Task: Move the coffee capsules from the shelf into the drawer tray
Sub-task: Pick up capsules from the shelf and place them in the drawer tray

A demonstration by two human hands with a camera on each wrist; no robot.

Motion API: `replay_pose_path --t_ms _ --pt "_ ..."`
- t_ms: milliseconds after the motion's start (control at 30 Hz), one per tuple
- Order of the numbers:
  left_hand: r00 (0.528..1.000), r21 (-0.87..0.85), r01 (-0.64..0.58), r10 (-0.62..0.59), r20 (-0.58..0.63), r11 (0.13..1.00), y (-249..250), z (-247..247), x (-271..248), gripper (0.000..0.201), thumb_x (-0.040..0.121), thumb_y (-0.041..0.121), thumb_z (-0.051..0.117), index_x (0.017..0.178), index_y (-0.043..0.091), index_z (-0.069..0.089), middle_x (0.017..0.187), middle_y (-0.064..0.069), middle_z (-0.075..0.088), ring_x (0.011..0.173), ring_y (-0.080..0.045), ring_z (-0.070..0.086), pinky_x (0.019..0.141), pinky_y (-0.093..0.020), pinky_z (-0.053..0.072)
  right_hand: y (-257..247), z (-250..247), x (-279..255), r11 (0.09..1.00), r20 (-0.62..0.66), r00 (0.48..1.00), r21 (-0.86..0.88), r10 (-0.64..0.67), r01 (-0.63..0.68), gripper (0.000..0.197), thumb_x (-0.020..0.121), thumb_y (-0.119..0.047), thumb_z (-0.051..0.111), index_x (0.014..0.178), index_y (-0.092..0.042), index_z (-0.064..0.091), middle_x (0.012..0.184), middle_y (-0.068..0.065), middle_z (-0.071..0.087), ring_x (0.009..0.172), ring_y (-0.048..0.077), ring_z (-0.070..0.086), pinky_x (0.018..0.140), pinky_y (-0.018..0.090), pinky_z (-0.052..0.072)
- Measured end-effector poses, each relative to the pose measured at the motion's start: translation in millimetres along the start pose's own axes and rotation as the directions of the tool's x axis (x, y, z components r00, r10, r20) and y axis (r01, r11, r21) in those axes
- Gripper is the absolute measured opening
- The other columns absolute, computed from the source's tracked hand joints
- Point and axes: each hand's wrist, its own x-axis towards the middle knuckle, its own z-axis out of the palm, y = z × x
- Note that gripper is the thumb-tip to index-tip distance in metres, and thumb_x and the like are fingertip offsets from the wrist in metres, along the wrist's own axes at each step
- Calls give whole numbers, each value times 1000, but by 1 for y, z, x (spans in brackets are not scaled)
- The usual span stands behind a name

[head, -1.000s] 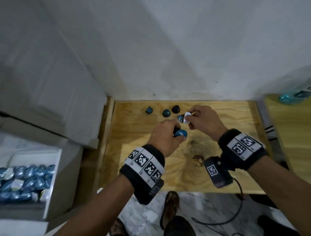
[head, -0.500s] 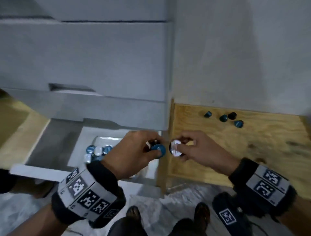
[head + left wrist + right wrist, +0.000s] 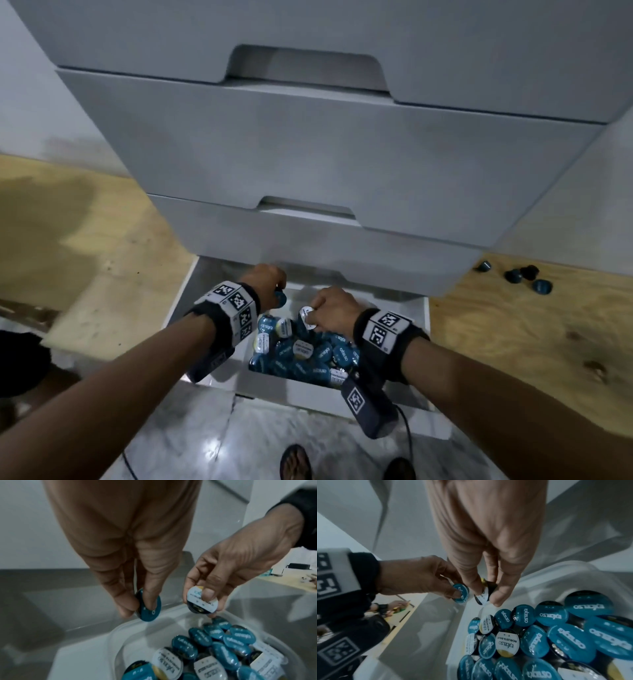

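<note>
My left hand [image 3: 270, 284] pinches a blue-lidded capsule [image 3: 148, 608] between thumb and fingers, just above the far left rim of the clear tray [image 3: 120, 631]. Beside it my right hand [image 3: 330, 313] pinches a white-lidded capsule [image 3: 202, 600] over the tray's far end. The tray sits in the open bottom drawer [image 3: 308, 394] and holds several blue and white capsules [image 3: 530, 632]. On the plywood shelf [image 3: 513, 325] to the right lie several loose capsules [image 3: 513, 275].
A grey drawer unit [image 3: 308, 154] with two closed drawers overhangs the open one, close above my hands. Another plywood shelf [image 3: 85, 240] lies to the left. Marble floor [image 3: 205, 445] and my sandalled feet [image 3: 296, 462] show below.
Both hands carried their capsules left from the plywood shelf to above the drawer tray. The view swung left with them onto the drawer unit.
</note>
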Motion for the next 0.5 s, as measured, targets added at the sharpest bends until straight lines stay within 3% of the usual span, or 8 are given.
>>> replay_pose_path --t_ms 67,200,300,400,500 --pt "999 58 -15 12 46 998 -3 7 12 32 85 20 63 115 11 63 122 -13 61 108 -29 61 92 -32 50 -2 7 20 999 -28 999 -32 27 -28 22 76 -17 70 92 -2 69 100 15 72 96 31 70 84 44 59" --pt "995 150 -53 39 95 987 -9 25 27 31 88 21 60 116 7 63 125 -18 57 112 -32 59 94 -34 48 -5 19 47 989 -51 992 -86 113 -117 36 76 -18 71 108 -4 68 114 15 68 101 31 69 85 42 59" --pt "989 170 -68 44 139 983 -14 29 34 32 89 22 58 117 6 62 125 -19 57 114 -32 58 96 -34 47 -8 25 53 978 -23 978 -19 208 -208 34 82 -13 70 113 -2 63 110 17 68 87 31 73 73 43 63" --pt "986 178 -88 60 156 980 -16 29 39 35 89 23 59 119 4 60 127 -21 56 116 -33 56 96 -35 46 -11 30 58 962 -17 962 -4 273 -273 29 85 -10 67 111 1 64 93 19 74 71 26 74 64 41 63" --pt "980 224 -127 86 181 966 -16 34 44 39 89 19 58 122 -2 55 129 -25 53 119 -37 53 97 -36 44 -10 31 61 956 -25 956 -18 293 -294 28 91 -12 61 113 4 63 97 19 75 67 22 73 57 27 62"
